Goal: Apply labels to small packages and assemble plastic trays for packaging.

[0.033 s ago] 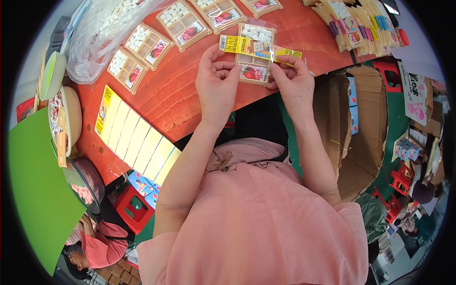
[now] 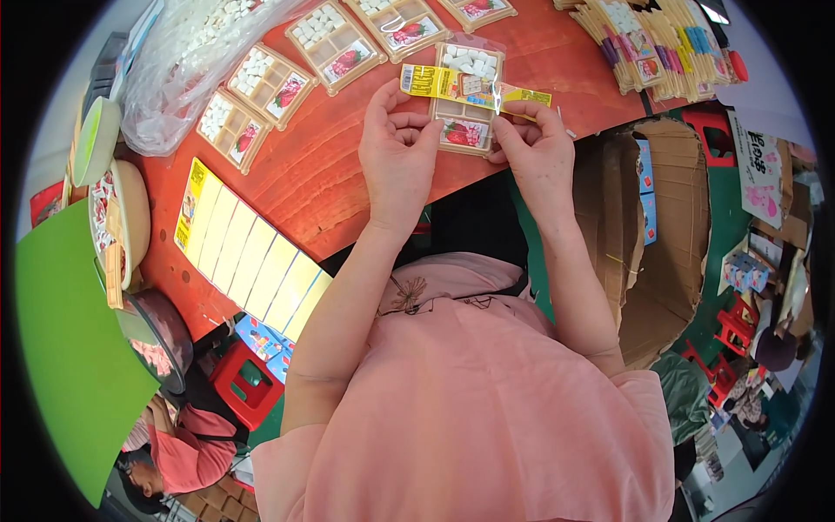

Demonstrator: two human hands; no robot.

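Note:
At the far middle of the table lies a divided beige tray [image 2: 477,113], with white cubes in one end and a strawberry-printed packet in the other. A yellow printed card strip [image 2: 424,80] runs crosswise over its middle, both ends sticking out past the sides. My left hand [image 2: 397,161] is closed in a pinch at the strip's left part, its thumb against the tray's left edge. My right hand [image 2: 539,157] pinches at the strip's right part, thumb by the tray's right edge. Fingertips under the strip are partly hidden.
Several similar filled trays [image 2: 337,48] line the far side of the red table [image 2: 304,165]. A see-through bag [image 2: 165,96] of white pieces lies at far left, a stack of yellow card strips [image 2: 252,248] nearer. Bundled sticks [image 2: 609,52] lie far right; a cardboard box [image 2: 678,200] stands below.

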